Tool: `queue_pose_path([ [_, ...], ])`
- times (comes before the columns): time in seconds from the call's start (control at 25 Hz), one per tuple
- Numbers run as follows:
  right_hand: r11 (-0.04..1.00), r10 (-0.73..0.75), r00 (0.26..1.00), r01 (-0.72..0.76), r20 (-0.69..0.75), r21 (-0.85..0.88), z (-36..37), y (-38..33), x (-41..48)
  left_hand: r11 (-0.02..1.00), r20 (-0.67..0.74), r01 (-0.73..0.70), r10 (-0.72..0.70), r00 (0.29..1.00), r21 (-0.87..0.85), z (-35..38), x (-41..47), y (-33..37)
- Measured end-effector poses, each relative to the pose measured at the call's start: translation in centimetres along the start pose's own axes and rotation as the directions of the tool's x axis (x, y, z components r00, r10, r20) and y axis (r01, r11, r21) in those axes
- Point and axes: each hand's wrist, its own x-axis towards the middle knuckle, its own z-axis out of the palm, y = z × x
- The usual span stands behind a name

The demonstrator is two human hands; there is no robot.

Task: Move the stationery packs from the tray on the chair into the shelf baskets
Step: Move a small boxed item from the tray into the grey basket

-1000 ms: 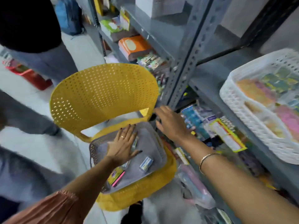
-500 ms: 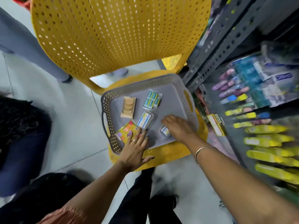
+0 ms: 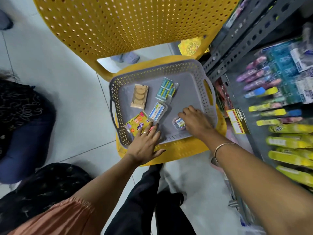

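On the seat of the yellow chair [image 3: 135, 26] sits the grey tray [image 3: 191, 92], just beside the metal shelf [image 3: 243, 39]. Both hands reach down into it. The left hand [image 3: 145, 145] lies flat with its fingers spread, fingertips resting on the yellow pack [image 3: 135, 125] at the tray's near-left corner; nothing is gripped. The right hand [image 3: 194, 122] is curled loosely over a small clear pack [image 3: 179, 123] near the tray's front edge, fingers touching it, though whether they have closed on it cannot be told. A blue-and-white pack [image 3: 157, 110] lies between the hands. Farther back rest a tan pack [image 3: 139, 98] and a teal multi-pack [image 3: 166, 89], apart from both hands.
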Motion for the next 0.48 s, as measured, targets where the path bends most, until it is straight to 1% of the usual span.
queue_pose_path([
  [0.12,0.998,0.029,0.999,-0.027,-0.031,0.051,-1.1,0.0,-0.5,1.0,-0.007,-0.003,0.003,1.0,0.007,-0.1,0.1,0.0],
  [0.28,0.992,0.082,0.986,-0.067,-0.144,0.109,-4.7,0.8,-2.1,0.999,-0.021,-0.028,0.029,0.999,0.047,-1.6,0.1,0.3],
  [0.4,0.984,0.145,0.941,-0.104,-0.305,0.146,-8.8,2.1,-4.2,0.997,-0.048,-0.054,0.056,0.997,0.046,-4.4,1.2,0.7],
  [0.48,0.97,0.202,0.904,-0.131,-0.377,0.205,-12.5,3.0,-6.6,0.996,-0.08,-0.074,0.078,0.994,0.054,-7.5,2.6,1.3],
])
